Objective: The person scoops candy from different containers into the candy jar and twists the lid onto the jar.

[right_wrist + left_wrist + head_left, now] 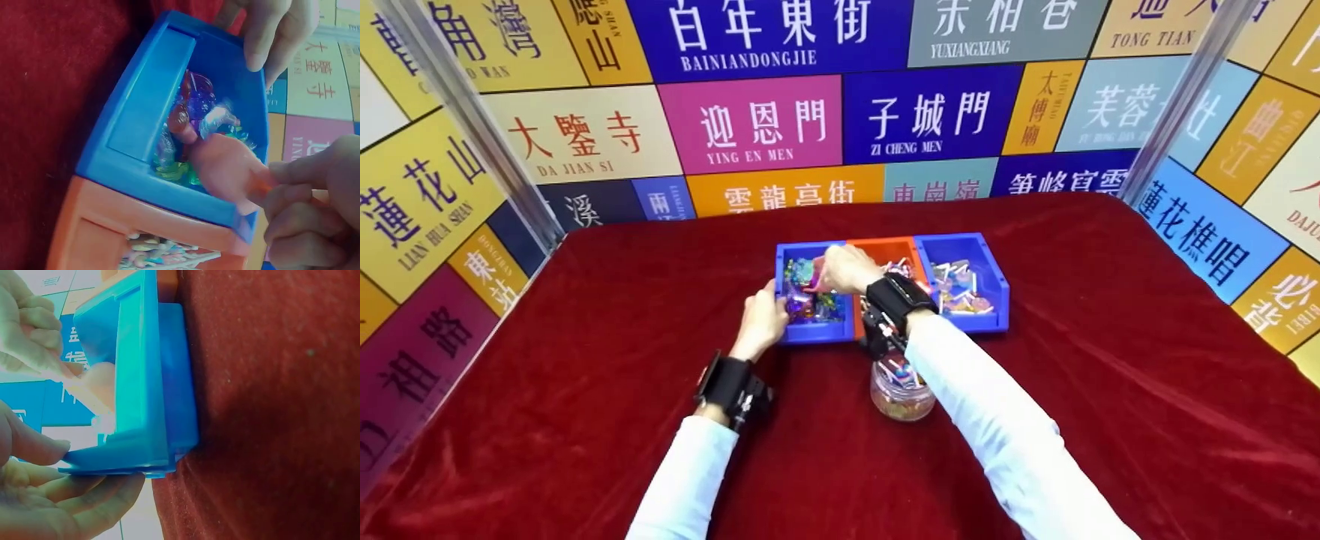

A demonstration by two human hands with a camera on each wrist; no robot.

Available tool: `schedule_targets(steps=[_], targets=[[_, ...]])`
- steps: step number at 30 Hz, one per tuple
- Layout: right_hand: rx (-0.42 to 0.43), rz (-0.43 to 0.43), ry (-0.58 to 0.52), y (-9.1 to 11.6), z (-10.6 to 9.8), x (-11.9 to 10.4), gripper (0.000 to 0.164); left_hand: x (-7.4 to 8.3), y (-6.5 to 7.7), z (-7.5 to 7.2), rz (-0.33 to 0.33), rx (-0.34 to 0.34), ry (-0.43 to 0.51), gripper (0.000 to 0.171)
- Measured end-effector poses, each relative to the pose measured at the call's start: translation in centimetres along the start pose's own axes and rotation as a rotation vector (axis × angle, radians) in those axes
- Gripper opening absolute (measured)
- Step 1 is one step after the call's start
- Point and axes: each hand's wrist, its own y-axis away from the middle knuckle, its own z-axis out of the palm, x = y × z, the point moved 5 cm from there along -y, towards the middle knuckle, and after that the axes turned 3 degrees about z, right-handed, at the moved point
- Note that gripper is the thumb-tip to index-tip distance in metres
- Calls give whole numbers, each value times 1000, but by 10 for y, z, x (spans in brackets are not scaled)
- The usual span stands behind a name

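My right hand [849,270] grips the handle of a pink scoop [225,166] above the left blue bin [135,84]. The scoop's bowl is down among shiny wrapped candies [201,104] in that bin, and it looks slightly blurred. On the bin's left side my left hand [763,319] holds the wall, thumb on the inner side and fingers outside, as the left wrist view shows. In front of the bins stands a clear jar [901,405], partly behind the right forearm, with candies and white sticks in it.
An orange bin [877,247] with stick candies adjoins the blue one, partly hidden by my right hand and wrist. Beyond it is another blue bin [997,319] with lollipops. Red cloth [585,375] covers the table; a panelled sign wall [750,124] rises behind.
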Motion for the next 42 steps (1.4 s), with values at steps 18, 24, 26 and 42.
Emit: schedule_targets(steps=[18,24,26,42], targets=[[-127,-212,-213,2,3,24,26,11,6,-7,-55,-48,-4,36],[-178,-236,-313,4,3,31,28,11,5,-10,-37,-40,9,35],[-194,-235,-346,5,2,34,28,11,5,-11,-30,-39,25,34],[-262,-132,-597,15,1,62,34,11,6,-10,-75,-90,70,42]])
